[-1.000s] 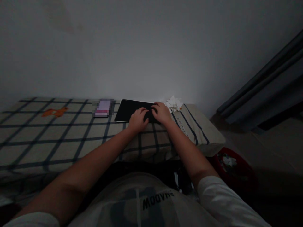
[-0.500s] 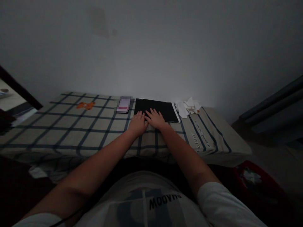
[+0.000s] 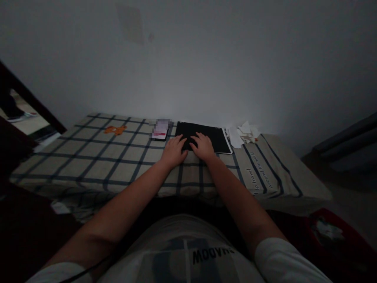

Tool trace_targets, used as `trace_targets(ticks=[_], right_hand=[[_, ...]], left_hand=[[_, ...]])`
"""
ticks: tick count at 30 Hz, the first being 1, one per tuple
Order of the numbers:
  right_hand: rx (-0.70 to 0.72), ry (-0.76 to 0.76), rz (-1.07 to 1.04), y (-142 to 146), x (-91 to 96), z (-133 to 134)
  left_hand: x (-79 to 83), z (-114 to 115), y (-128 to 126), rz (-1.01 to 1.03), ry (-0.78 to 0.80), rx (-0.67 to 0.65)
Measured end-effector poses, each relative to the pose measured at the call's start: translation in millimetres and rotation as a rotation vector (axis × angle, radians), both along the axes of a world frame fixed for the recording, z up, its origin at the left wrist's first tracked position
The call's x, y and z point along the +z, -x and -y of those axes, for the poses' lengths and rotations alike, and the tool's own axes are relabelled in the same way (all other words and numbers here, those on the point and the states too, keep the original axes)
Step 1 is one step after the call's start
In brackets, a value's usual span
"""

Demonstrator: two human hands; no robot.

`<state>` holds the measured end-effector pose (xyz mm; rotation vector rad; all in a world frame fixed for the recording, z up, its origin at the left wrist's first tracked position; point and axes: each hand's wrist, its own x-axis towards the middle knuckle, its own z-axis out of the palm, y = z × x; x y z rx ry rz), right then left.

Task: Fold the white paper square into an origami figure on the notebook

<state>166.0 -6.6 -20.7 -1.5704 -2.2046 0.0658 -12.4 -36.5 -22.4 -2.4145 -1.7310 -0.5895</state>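
Note:
A black sketchbook-like pad with white page edges and punched holes along its far side lies flat on the checked tablecloth. My left hand rests at its near left corner, fingers spread, with fingertips on the black surface. On the near middle of the pad lies my right hand, its fingers apart and slightly bent. Neither hand grips anything. To the left of the pad is a phone, its screen partly blurred out. Crumpled and torn white paper is heaped just right of the pad.
An orange flat cutout-like item lies at the table's left. The wall stands right behind the table. A red bin with white waste is on the floor at the right. At the far left, part of a person's foot shows beyond a dark frame.
My hands have moved slightly apart over the pad, their fingers more bent. The whole view has shifted, so the table appears further right. A person's foot has come into view at the far left.

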Motion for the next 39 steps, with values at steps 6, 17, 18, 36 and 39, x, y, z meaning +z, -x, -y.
trace_targets(ticks=[6,17,18,36,39], right_hand=[[0.255,-0.149,-0.125,-3,-0.5,-3],[0.397,-0.180,-0.257,-5,-4.9,-9],[0.398,-0.182,-0.259,-5,-5.4,-9],[0.378,-0.171,-0.308,-6,-5.8,-10],[0.377,-0.170,-0.309,-6,-6.0,-10]], left_hand=[[14.6,-10,53,0.012,-0.055,0.329],[2.4,-25,65,0.018,0.054,0.436],[3.1,-25,65,0.018,0.057,0.436],[-0.3,-26,68,0.012,0.068,0.446],[-0.5,-26,67,0.017,0.069,0.451]])
